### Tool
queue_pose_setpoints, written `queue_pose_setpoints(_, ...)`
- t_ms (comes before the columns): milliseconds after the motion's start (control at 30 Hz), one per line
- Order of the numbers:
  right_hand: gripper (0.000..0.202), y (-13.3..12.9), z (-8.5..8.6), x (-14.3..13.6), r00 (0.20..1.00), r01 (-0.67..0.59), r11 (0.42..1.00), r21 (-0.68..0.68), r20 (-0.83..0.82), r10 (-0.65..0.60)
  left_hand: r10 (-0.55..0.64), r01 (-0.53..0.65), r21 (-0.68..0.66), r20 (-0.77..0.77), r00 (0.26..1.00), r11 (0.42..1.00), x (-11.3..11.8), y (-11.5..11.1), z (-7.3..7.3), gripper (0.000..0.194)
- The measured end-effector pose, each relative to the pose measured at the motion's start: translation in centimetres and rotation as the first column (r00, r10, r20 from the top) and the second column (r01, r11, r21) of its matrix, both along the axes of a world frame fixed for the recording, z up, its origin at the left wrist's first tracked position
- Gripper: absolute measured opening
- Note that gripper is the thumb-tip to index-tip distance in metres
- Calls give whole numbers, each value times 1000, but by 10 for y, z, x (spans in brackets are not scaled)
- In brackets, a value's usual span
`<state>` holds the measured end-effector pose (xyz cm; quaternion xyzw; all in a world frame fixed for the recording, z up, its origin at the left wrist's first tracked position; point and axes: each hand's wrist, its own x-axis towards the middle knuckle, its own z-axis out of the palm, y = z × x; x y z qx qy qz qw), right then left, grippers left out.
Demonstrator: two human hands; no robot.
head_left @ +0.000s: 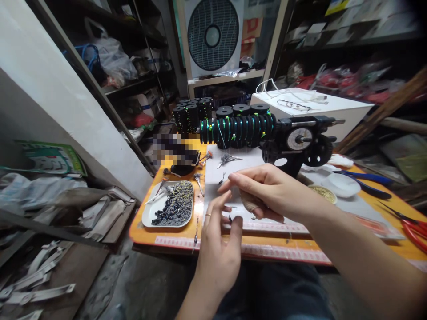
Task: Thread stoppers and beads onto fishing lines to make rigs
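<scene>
My left hand (pixel 218 240) is over the front of the table, its thumb and fingers curled around a small black piece (pixel 230 219) beside the thumb tip. Just above and to the right, my right hand (pixel 262 191) has its thumb and forefinger pressed together; whatever they pinch is too fine to see. Past its fingertips is another small dark piece with a thin stem (pixel 220 181). Behind the hands, a black grooved roller (pixel 238 129) wound with green-blue line is joined to a black winding machine with a dial (pixel 299 139).
A white tray (pixel 144 218) of small dark and yellow pieces stands at left. Blue-handled pliers (pixel 367 177), red-handled pliers (pixel 415 231) and a white dish (pixel 342 184) lie at right. Black spools (pixel 191 116) stand behind. A box fan (pixel 213 36) is at the back.
</scene>
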<state>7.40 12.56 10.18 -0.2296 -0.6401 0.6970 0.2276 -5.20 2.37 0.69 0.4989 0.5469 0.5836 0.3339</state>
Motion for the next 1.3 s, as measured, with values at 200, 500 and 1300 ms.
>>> queue_pose_setpoints(200, 36, 2, -8, 0, 999, -10, 995, -102, -46, 5, -25, -6, 112, 280, 960, 994, 4, 23, 13, 22)
queue_pose_setpoints(500, 42, 1, -23, -16, 985, 50, 896, -442, -129, -119, -216, 275, 14, 658, 721, 961, 12, -3, 24, 28)
queue_pose_setpoints(1300, 41, 4, -32, -18, 979, 54, 874, -484, -148, -142, -360, 487, 211, 902, 236, 848, 22, -36, -31, 31)
